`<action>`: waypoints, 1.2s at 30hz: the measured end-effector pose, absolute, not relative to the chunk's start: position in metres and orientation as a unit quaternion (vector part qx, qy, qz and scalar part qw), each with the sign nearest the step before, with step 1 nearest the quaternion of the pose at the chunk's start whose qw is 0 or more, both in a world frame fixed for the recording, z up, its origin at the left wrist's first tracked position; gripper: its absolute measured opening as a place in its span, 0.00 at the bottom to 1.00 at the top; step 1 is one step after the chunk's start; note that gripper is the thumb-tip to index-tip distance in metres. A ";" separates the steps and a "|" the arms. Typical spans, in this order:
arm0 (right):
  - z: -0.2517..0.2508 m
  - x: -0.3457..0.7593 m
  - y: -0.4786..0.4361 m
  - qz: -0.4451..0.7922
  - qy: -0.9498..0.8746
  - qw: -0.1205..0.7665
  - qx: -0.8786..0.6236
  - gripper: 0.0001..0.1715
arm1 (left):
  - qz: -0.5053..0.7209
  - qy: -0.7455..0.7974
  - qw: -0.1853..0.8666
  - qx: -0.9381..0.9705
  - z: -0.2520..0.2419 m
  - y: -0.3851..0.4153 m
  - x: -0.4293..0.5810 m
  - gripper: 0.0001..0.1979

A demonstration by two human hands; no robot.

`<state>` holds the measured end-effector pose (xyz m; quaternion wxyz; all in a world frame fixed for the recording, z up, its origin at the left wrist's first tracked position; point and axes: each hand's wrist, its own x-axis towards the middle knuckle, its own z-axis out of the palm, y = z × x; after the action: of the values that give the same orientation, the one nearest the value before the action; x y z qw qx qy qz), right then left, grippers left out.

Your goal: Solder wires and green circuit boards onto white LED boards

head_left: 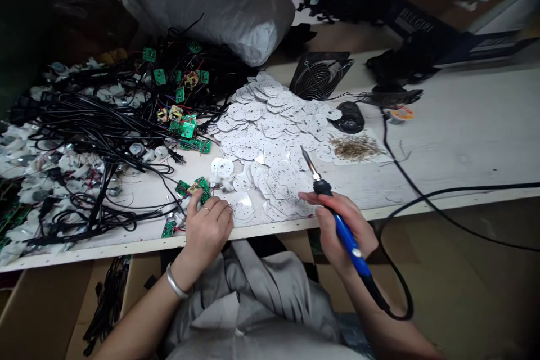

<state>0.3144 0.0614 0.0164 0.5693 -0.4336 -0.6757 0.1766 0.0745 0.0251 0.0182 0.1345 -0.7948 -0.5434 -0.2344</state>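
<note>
In my right hand is a blue soldering iron, closed round its handle. The iron's metal tip points up and left over a heap of flat white circuit boards. My left hand, with a ring and a bracelet, rests at the bench's front edge. Its fingers are bent and its thumb stands apart, touching or nearly touching a small green circuit board with a yellow component. The fingertips lie beside a white board; what is under them is hidden.
Black cables with green boards and white parts are tangled on the left. Behind the white boards stands a black fan. Thin metal pieces and a solder spool lie right. The iron's cord loops past the bench edge.
</note>
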 end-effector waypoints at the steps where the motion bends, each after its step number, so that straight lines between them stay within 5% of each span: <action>1: 0.015 0.321 0.066 0.162 -0.687 0.555 -0.439 0.13 | -0.236 -0.543 0.134 -0.794 0.019 0.025 0.074 0.07; 10: -0.011 0.359 0.073 0.100 -0.757 0.457 -0.456 0.13 | -0.248 -0.536 0.131 -0.796 0.022 0.025 0.075 0.07; 16: -0.019 0.361 0.071 0.080 -0.817 0.382 -0.425 0.22 | -0.235 -0.540 0.158 -0.793 0.019 0.022 0.078 0.07; 32: -0.008 0.323 0.071 0.155 -0.774 0.471 -0.394 0.26 | -0.302 -0.566 0.133 -0.756 0.025 -0.003 0.049 0.03; 36: 0.003 0.277 0.071 0.194 -0.827 0.424 -0.314 0.24 | -0.294 -0.560 0.123 -0.765 0.021 -0.006 0.047 0.02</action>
<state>0.2771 0.0710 0.0028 0.4244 -0.3144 -0.8267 0.1941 0.0472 -0.0056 0.0206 0.1230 -0.7645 -0.5604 -0.2937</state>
